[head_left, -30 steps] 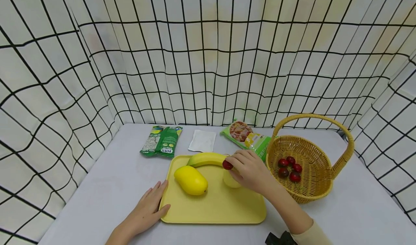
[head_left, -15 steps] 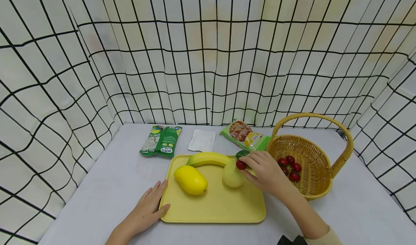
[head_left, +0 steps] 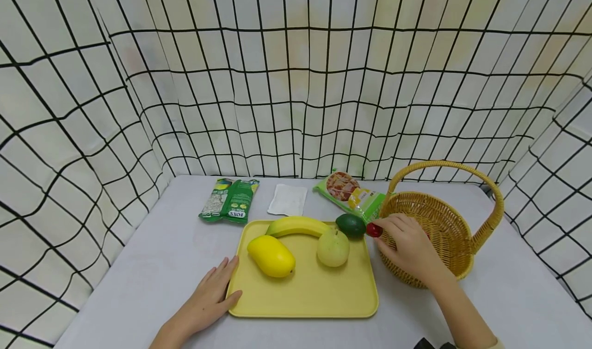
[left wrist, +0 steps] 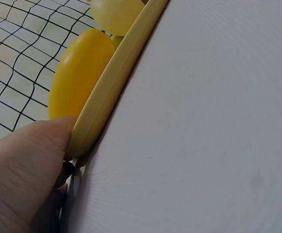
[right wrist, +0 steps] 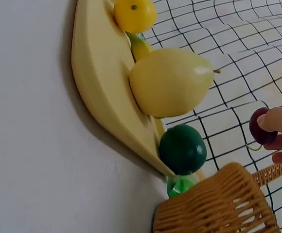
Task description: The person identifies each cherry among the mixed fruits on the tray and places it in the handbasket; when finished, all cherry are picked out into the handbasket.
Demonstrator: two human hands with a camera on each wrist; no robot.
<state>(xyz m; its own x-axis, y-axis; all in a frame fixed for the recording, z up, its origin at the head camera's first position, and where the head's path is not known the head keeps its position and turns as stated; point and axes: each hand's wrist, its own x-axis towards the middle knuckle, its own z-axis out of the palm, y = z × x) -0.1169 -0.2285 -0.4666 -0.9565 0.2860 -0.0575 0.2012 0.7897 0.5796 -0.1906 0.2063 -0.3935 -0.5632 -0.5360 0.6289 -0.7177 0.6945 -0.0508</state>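
Note:
Between thumb and fingertips my right hand pinches a dark red cherry, its thin stem visible in the right wrist view. That hand is in front of the wicker basket and hides most of the cherries inside. On the yellow tray lie a mango, a banana, a pale green pear and a dark green avocado at the far right corner. My left hand rests at the tray's left edge with extended fingers, its thumb touching the rim in the left wrist view.
Behind the tray lie a green snack bag, a white packet and a green food packet. The basket's tall handle arches above it. White walls with black netting enclose the table.
My right hand has moved right with the cherry, from above the pear to the basket's left rim, uncovering the pear and avocado. The left hand has stayed in place.

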